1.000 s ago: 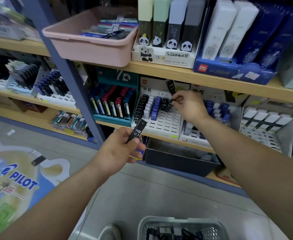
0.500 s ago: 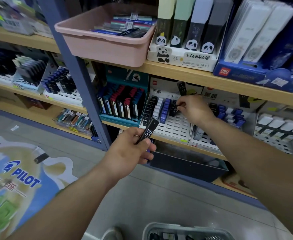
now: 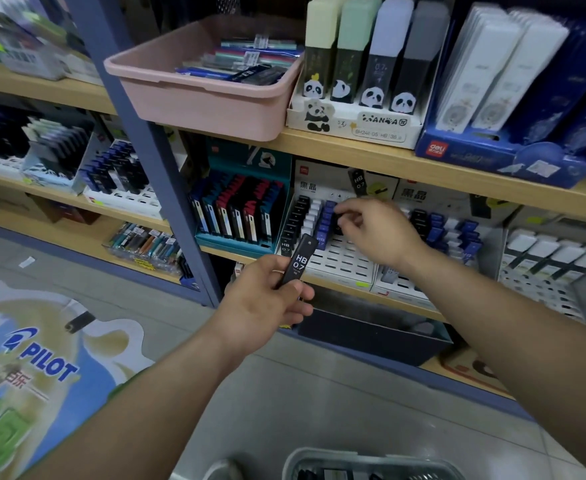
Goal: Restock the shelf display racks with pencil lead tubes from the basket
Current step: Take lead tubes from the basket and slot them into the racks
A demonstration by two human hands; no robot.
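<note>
My left hand (image 3: 267,301) grips a black pencil lead tube (image 3: 298,259) marked HB 0.7, held upright just in front of the white display rack (image 3: 340,259). The rack stands on the middle shelf and holds rows of black, white and blue tubes at its left and back. My right hand (image 3: 376,233) reaches over the rack, its fingertips pinching the top of a dark tube (image 3: 338,227) beside the blue row. The grey wire basket (image 3: 319,455) shows at the bottom edge with dark tubes inside.
A second white rack (image 3: 433,233) with tubes stands to the right. A teal display (image 3: 239,216) is on the left, next to a blue shelf post (image 3: 166,188). A pink bin (image 3: 198,98) overhangs the shelf above. A dark bin (image 3: 371,337) sits below.
My right hand has slid a little to the left along the rack's back rows. My left hand has carried its tube up closer to the rack's front.
</note>
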